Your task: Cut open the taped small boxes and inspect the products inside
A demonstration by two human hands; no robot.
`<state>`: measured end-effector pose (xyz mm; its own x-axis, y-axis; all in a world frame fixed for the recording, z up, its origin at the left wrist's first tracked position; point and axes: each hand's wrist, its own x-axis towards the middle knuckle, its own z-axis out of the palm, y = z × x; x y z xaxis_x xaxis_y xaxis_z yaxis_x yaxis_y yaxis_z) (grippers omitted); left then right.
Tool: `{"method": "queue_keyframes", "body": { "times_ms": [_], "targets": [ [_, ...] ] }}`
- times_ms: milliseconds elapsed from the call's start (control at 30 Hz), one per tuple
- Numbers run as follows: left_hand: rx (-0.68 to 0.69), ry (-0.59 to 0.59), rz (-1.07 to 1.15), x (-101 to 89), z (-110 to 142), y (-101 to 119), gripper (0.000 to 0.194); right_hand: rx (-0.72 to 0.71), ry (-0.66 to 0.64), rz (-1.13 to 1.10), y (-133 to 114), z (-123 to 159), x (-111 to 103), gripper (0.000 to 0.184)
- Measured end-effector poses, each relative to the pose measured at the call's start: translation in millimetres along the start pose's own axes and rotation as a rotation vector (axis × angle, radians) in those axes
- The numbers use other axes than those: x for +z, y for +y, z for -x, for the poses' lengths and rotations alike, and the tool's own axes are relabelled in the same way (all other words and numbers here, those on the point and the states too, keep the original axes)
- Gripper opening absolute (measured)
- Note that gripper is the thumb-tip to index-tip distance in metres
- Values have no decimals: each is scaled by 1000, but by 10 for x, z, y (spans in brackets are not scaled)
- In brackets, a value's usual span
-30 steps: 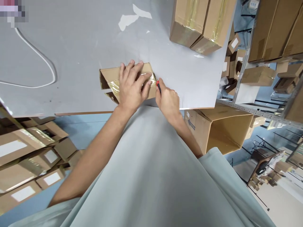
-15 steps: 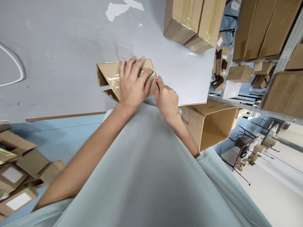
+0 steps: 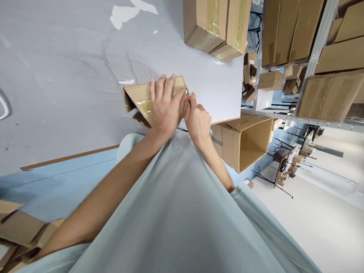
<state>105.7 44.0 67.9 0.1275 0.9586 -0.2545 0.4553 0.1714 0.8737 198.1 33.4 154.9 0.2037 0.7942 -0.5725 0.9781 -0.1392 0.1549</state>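
Observation:
A small cardboard box (image 3: pixel 138 91) with shiny clear tape lies on the grey table, its left end flaps standing apart. Across its top rests my left hand (image 3: pixel 165 108), fingers stretched out and pressing the cardboard. My right hand (image 3: pixel 198 121) is closed around a slim red-and-black utility knife (image 3: pixel 189 98) at the box's right edge. Most of the knife's handle is hidden in the fist, and its tip meets the taped edge by my left thumb.
Two taped cartons (image 3: pixel 212 26) stand at the table's far right. Beyond the right edge is a large open carton (image 3: pixel 230 146), with box-laden shelves (image 3: pixel 318 41) behind. Cardboard boxes (image 3: pixel 21 227) are piled at lower left. Torn white scraps (image 3: pixel 125 16) lie on the table.
The view has shifted, so the cartons and shelves appear further left. The knife shows less beside my right fist, which is closer to my left hand. My left hand remains on the box.

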Motion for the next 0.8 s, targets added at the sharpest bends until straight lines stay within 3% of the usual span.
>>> {"method": "queue_keyframes", "body": {
  "times_ms": [267,500,800],
  "targets": [
    [116,-80,21,3,9,-76,80,16,27,-37,-1,64,-39,60],
    [178,149,471,245,-84,-349,43,89,37,-98,-173,27,-40,60],
    [190,187,538,404,-103,-452,29,74,29,-177,-96,-36,-87,51]
  ]
}}
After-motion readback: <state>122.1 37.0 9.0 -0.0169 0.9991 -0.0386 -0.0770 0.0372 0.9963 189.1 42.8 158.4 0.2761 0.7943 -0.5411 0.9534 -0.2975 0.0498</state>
